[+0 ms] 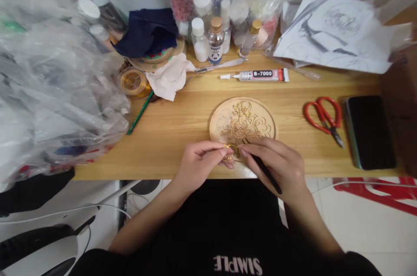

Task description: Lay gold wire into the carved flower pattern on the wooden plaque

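Observation:
My left hand (205,161) pinches a bent piece of gold wire (229,148) near the table's front edge. Held in my right hand (276,159) is a pair of black tweezers (265,172), slanting down across the palm. My right fingertips are close to the gold wire too; whether they touch it I cannot tell. Just beyond both hands lies a round wooden plate (214,119), with a flower pattern of shaped gold wire (249,126) on it and faint drawn lines at its left. The hands cover the plate's near edge.
A B-7000 glue tube (263,75) lies behind the plate, with several small bottles (215,41) farther back. Red-handled pliers (325,119) and a phone (370,133) are at the right. A gold wire spool (133,81), a green pencil (140,113) and plastic bags (58,93) occupy the left.

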A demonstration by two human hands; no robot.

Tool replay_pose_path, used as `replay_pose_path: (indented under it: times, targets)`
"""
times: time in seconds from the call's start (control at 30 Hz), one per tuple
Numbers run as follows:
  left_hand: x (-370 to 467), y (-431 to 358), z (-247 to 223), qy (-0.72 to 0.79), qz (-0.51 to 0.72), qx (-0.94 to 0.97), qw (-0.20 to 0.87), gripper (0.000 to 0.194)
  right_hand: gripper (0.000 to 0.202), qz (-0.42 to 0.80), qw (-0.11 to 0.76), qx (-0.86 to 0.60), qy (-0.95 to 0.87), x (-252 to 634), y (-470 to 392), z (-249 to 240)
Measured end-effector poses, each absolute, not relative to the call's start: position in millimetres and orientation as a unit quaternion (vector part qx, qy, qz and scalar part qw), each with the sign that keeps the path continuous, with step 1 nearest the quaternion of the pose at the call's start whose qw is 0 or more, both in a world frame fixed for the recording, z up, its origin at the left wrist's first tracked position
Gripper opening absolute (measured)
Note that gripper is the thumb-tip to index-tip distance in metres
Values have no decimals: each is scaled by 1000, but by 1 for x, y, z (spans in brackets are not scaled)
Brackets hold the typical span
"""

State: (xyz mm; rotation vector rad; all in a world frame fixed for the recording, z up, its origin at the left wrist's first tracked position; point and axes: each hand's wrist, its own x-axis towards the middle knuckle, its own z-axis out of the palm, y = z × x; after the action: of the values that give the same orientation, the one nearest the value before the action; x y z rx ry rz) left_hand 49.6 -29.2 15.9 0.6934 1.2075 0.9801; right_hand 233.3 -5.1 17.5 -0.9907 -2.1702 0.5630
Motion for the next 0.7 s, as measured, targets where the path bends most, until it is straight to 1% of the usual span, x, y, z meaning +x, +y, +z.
replay_pose_path:
  times: [0.2, 0.33, 0.5, 0.6, 0.7]
  targets:
    - [50, -28, 17, 523, 432, 311, 666, 9, 19, 255, 322, -359, -838, 240, 4, 22]
    - [50, -22, 20, 521, 442, 324, 654, 8, 15, 185, 318, -338, -866, 242, 14, 27]
    - [54, -14, 29, 519, 462, 334, 637, 14, 9, 89, 323, -322, -885, 241, 22, 40]
    - [56, -8, 35, 512, 471, 337, 634, 15, 9, 59, 330, -310, -889, 241, 25, 47]
    - [56, -3, 41, 513, 474, 341, 629, 13, 9, 59, 334, -304, -890, 243, 29, 52]
